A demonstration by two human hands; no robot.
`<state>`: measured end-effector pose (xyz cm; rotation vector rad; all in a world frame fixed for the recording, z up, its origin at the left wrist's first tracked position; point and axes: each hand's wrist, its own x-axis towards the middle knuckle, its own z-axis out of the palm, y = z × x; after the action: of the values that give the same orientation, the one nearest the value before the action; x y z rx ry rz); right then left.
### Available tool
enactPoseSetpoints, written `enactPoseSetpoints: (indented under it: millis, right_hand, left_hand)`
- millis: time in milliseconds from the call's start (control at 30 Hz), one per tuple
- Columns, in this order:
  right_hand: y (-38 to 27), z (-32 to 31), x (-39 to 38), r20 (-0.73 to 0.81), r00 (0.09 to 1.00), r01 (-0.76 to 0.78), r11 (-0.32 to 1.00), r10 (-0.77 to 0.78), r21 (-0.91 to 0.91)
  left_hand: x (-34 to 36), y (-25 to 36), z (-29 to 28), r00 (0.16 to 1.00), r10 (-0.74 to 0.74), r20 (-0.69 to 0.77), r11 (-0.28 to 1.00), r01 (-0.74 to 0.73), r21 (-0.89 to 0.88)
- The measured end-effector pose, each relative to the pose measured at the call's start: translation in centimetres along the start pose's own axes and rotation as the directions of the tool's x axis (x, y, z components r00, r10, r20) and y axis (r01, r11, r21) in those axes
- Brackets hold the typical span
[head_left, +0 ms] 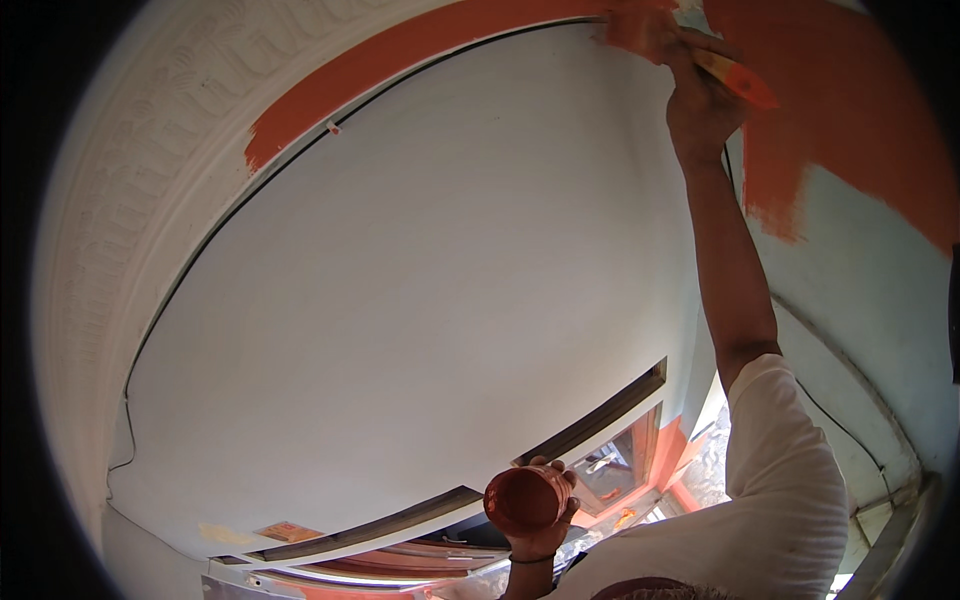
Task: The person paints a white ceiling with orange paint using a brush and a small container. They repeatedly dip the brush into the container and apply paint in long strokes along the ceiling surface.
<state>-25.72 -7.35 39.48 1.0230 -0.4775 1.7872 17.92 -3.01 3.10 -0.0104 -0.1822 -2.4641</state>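
Raised high at the upper right, my right hand (705, 105) is closed round a paintbrush (722, 68). The brush has a wooden handle with an orange-red end. Its bristle end is hard to make out against the orange-red paint (640, 28) at the corner where the surfaces meet. Low in the middle, my left hand (540, 540), with a dark band at the wrist, grips a small round paint cup (524, 502). The cup's inside is coated reddish brown, and its mouth faces the view. How much paint it holds I cannot tell.
An orange-red band (400, 62) follows the edge beside the white moulded trim (130, 190). A black cable (240, 205) runs along that edge. More orange-red paint (850, 110) covers part of the pale right wall (850, 240). Below are dark-framed openings (600, 408) and a window (612, 470).
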Motion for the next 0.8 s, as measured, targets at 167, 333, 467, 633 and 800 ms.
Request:
enactPoseSetpoints:
  millis: [167, 333, 467, 633, 800]
  right_hand:
    - [-0.7, 1.4, -0.3, 0.036, 0.991, 0.128, 0.991, -0.129, 0.032]
    - [-9.1, 1.5, -3.7, 0.291, 0.948, 0.091, 0.987, -0.126, 0.133]
    - [-13.7, -2.8, -8.4, 0.218, 0.923, -0.376, 0.863, 0.317, 0.338]
    - [-16.1, -10.8, -12.6, 0.426, 0.288, -0.917, 0.118, 0.858, 0.381]
    - [-19.6, -12.2, -16.1, 0.542, 0.086, -0.967, -0.062, 0.836, 0.248]
  left_hand:
    - [-0.1, 0.1, -0.9, 0.998, 0.063, -0.030, 0.998, -0.062, 0.034]
    - [0.3, 0.3, -1.2, 0.998, 0.065, -0.010, 0.996, -0.064, 0.060]
    - [0.1, 0.1, -0.9, 0.998, 0.055, 0.020, 0.997, -0.054, -0.057]
    - [1.3, -0.2, -1.1, 1.000, 0.021, 0.007, 1.000, -0.021, -0.015]
    - [1.4, -0.3, -3.4, 0.962, 0.135, -0.237, 0.991, -0.126, 0.054]
